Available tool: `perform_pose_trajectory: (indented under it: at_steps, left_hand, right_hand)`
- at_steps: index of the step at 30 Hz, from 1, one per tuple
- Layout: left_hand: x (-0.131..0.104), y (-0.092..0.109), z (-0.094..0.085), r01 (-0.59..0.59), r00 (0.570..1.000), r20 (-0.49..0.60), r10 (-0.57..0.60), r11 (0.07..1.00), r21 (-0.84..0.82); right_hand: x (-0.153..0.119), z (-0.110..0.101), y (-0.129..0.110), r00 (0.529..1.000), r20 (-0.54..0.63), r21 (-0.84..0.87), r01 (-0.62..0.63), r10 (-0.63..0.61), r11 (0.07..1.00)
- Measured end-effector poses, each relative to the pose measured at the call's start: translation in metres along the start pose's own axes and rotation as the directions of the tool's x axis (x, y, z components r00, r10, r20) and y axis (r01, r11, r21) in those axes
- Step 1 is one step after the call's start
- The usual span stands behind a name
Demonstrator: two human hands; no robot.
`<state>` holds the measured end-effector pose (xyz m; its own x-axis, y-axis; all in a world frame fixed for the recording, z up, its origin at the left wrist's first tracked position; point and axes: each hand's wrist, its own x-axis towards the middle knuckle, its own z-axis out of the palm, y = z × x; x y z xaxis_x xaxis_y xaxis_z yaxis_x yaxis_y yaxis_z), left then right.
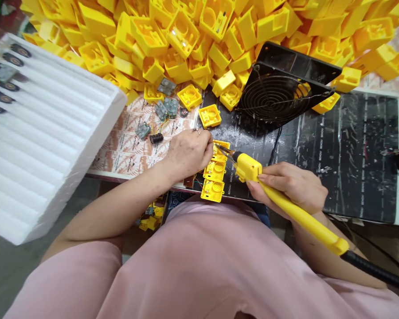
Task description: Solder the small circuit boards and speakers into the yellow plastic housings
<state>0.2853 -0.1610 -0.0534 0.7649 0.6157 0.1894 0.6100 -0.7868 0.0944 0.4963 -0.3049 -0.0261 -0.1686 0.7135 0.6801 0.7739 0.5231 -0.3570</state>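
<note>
My right hand [291,188] grips a yellow soldering iron [286,206] with a black cable. Its metal tip points left, over the topmost of a short column of open yellow plastic casings [213,169]. Beside that casing, my left hand [189,150] is closed, knuckles up and a ring on one finger. Whatever its fingertips hold is hidden. The lower casings show a round speaker grille and thin wires at their left side. Just beyond my left hand sits another open yellow casing [209,116].
Yellow casings [146,35] are heaped along the back. A black fan [279,86] leans at the right rear. Small circuit boards [166,108] and a black coil [156,138] lie left of my hands. A white foam tray [56,128] with small round speakers stands at far left.
</note>
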Motion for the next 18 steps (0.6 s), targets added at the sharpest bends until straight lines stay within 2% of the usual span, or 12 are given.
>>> perform_pose_trajectory:
  at_steps: [3, 8, 10, 14, 18]
  left_hand:
    - [0.0, -0.001, 0.0, -0.001, 1.0, -0.008, 0.001, 1.0, -0.007]
    - [0.001, -0.004, -0.002, -0.019, 1.0, -0.012, 0.019, 0.998, -0.058]
    - [0.002, -0.005, -0.003, -0.014, 1.0, 0.0, 0.014, 0.997, -0.071]
    - [0.003, -0.006, -0.004, -0.004, 1.0, 0.01, 0.005, 0.995, -0.103]
    - [0.003, -0.007, -0.004, 0.004, 1.0, 0.015, -0.002, 0.99, -0.143]
  right_hand:
    - [0.003, -0.006, -0.002, 1.0, 0.018, 0.01, -0.01, 0.01, 1.0]
    - [0.002, -0.02, -0.002, 0.993, 0.003, -0.05, -0.122, 0.122, 0.991]
    - [-0.003, -0.019, 0.0, 0.99, -0.003, -0.045, -0.141, 0.141, 0.989]
    - [-0.015, -0.011, 0.006, 0.973, -0.124, -0.001, -0.197, 0.195, 0.98]
    - [-0.02, -0.008, 0.006, 0.964, -0.122, -0.028, -0.24, 0.235, 0.97]
